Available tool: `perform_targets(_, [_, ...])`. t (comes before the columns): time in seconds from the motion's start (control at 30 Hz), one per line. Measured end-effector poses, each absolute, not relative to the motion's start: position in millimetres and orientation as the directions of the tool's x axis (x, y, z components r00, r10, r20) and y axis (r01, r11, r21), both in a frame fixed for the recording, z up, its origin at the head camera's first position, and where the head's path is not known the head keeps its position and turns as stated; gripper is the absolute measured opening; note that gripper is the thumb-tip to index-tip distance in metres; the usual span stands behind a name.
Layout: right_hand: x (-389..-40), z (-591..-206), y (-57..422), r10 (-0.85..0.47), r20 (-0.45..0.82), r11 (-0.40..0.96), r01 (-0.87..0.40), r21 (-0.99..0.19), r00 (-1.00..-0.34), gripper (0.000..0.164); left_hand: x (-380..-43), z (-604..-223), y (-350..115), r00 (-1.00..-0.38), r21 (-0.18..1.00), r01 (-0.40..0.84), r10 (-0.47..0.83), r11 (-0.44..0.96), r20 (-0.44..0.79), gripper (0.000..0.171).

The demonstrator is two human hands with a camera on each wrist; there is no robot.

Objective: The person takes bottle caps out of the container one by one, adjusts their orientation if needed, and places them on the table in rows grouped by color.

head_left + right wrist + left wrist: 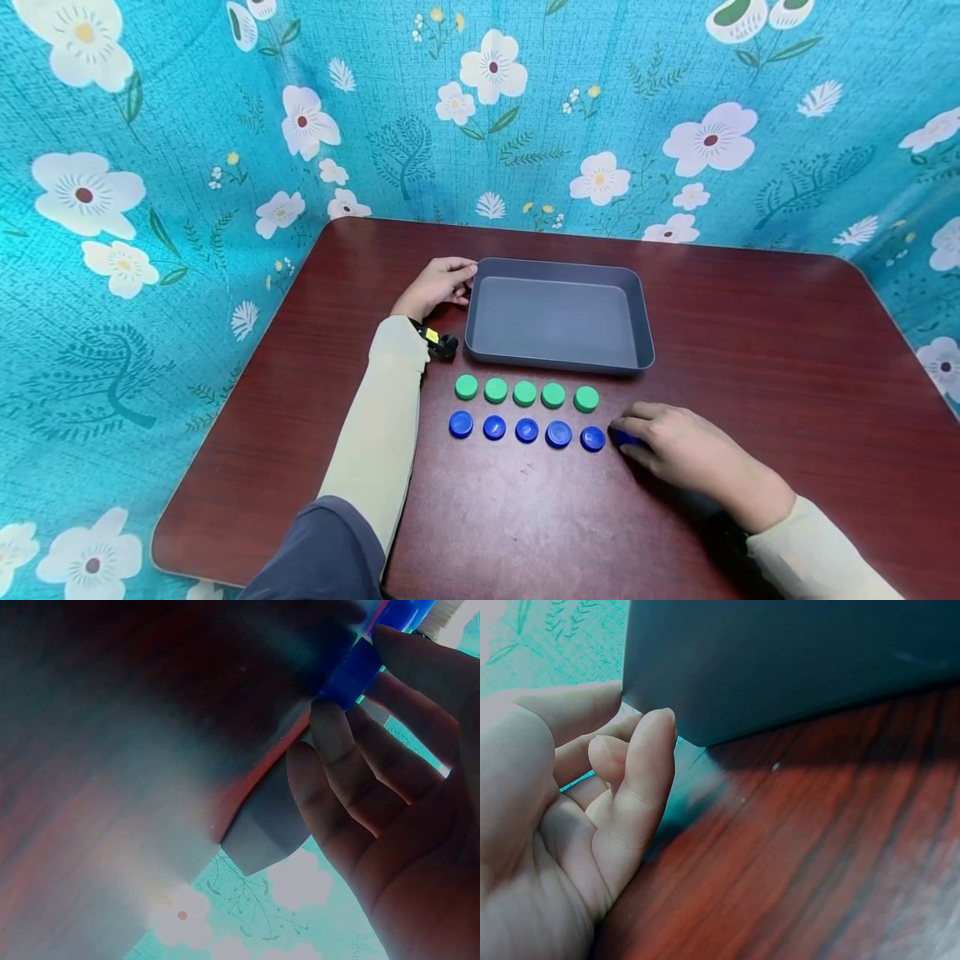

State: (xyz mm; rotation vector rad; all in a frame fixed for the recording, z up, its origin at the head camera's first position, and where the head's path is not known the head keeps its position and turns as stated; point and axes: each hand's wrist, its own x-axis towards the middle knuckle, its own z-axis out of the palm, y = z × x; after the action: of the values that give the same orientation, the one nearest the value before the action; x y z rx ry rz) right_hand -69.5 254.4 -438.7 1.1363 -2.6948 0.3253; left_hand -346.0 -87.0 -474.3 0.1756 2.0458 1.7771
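Note:
A grey rectangular baking tray [555, 363] sits on the table. At its far left corner, my left hand [438, 283] grips the edge; the left wrist view shows curled fingers [649, 765] by the tray's outer wall [780, 667]. Below the tray is a row of green bottle caps [525, 393], and nearer me a row of blue bottle caps [527, 430]. My right hand [678, 446] pinches a blue cap [352, 675] at the right end of the blue row, partly hidden by fingers in the head view.
The dark red wooden table [750, 333] has rounded far corners. A blue flowered cloth [525, 150] hangs behind it and along the sides. On my left wrist is a black strap with a small camera [442, 343].

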Motion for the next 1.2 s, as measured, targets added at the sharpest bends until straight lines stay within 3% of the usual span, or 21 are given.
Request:
perform_targets(1.0, [-63.1, -432.2, 265.0, -0.645, 0.235, 0.712, -0.684, -0.161, -0.727, 0.027, -341.1, -474.5, -83.9, -0.902, 0.972, -0.198, 0.366, 0.124, -0.23, 0.033])
perform_targets(1.2, [-68.9, -432.1, 267.0, -0.6, 0.19, 0.755, -0.628, -0.188, -0.777, 0.023, -342.8, -462.1, -91.6, -0.927, 0.973, -0.182, 0.306, 0.14, -0.218, 0.036])
